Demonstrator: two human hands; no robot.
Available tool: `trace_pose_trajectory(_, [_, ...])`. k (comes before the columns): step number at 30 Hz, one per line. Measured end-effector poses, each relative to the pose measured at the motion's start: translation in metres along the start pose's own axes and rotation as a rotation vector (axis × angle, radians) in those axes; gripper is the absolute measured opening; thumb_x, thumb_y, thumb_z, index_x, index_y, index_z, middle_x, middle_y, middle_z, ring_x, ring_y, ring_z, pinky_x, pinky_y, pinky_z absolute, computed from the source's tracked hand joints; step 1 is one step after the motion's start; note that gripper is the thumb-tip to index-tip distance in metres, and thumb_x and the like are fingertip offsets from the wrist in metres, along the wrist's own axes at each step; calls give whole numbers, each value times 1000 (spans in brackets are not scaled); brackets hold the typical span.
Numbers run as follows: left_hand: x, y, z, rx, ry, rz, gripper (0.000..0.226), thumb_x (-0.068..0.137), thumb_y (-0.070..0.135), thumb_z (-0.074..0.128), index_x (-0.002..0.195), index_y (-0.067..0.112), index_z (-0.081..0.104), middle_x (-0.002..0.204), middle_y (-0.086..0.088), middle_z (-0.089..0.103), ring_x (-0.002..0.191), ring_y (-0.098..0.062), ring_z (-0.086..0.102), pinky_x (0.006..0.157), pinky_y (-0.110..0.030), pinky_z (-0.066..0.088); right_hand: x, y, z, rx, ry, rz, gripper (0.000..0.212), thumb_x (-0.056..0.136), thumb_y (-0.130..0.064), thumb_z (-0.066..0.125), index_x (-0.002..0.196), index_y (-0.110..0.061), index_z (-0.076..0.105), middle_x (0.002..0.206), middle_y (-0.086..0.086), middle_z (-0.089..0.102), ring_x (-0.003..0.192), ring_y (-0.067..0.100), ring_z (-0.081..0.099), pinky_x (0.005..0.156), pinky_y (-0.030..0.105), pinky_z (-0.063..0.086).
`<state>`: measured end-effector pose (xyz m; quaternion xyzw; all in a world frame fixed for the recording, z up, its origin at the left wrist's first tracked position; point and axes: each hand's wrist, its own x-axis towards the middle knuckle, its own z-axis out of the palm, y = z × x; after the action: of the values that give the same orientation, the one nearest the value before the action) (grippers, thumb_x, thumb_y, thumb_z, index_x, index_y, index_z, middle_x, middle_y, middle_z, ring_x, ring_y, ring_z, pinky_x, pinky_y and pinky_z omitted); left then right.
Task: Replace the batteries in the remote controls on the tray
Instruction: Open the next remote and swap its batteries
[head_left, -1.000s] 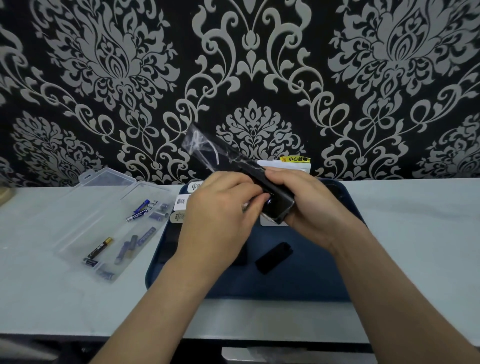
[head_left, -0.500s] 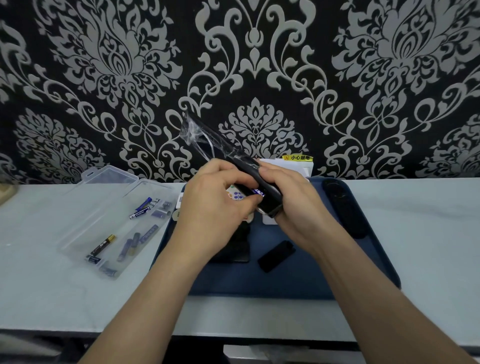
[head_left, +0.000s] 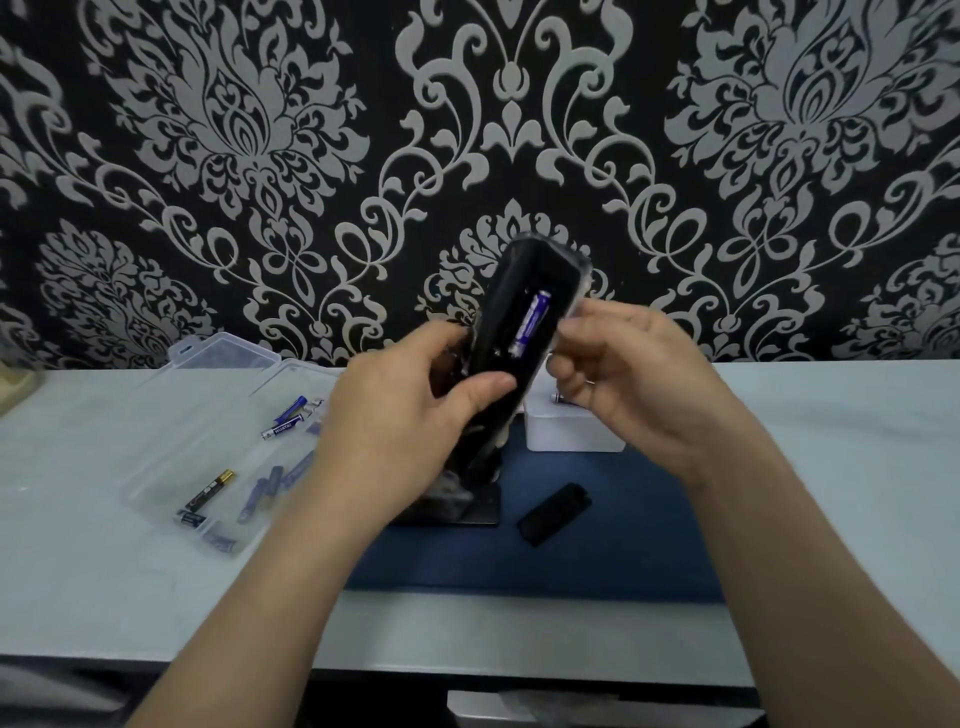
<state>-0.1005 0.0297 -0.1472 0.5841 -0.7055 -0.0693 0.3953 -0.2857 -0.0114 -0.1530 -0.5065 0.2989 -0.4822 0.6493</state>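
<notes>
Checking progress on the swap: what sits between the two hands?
In the head view: a black plastic-wrapped remote control gripped by the left hand, its compartment open with one blue cylindrical battery inside.

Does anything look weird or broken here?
Yes. The remote in the left hand has its back open, with only one blue battery inside; the slot beside it looks empty. A black cover, probably its lid, lies loose on the tray.

Counted by kind
One raised remote (head_left: 501, 364) holding one blue battery (head_left: 530, 322); one loose cover (head_left: 555, 513); one clear case (head_left: 208, 426); one black-and-gold battery (head_left: 210, 491); one white box (head_left: 571, 436); one tray (head_left: 597, 561).
</notes>
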Motion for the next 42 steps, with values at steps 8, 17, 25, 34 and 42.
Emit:
trace_pose_trajectory(8, [-8,2,30,-252,-14,-159,35,64,55,75,79,28,61,65,11,64,54,-4,54,57,-29,49,7,16,28,293,163,146,29,93,-27,51,103,-6,69,97,15,71,85,25,67,81,40,54])
trace_pose_trajectory(17, [-13,3,33,-156,-34,-84,32,69,43,79,88,25,60,59,12,59,58,0,55,49,-14,37,8,19,33,200,235,173,24,91,-26,51,91,-11,70,79,9,69,84,29,64,85,45,51])
trace_pose_trajectory(25, [-15,5,33,-175,-46,-51,33,68,43,80,87,28,58,65,12,63,61,-1,58,50,-15,43,7,13,32,233,238,135,26,89,-20,48,76,-10,68,72,7,66,68,22,63,68,38,52])
trace_pose_trajectory(34, [-15,5,34,-158,-16,-38,36,68,45,80,89,24,60,67,10,64,63,-4,60,54,-26,48,7,13,36,198,263,120,26,90,-19,51,75,-11,69,69,5,66,72,22,63,77,43,51])
trace_pose_trajectory(42, [-19,10,36,-178,8,23,31,69,41,79,86,24,59,64,7,61,61,-10,57,53,-27,45,6,0,32,280,211,96,17,77,-9,47,77,-9,64,87,13,59,76,24,57,77,44,51])
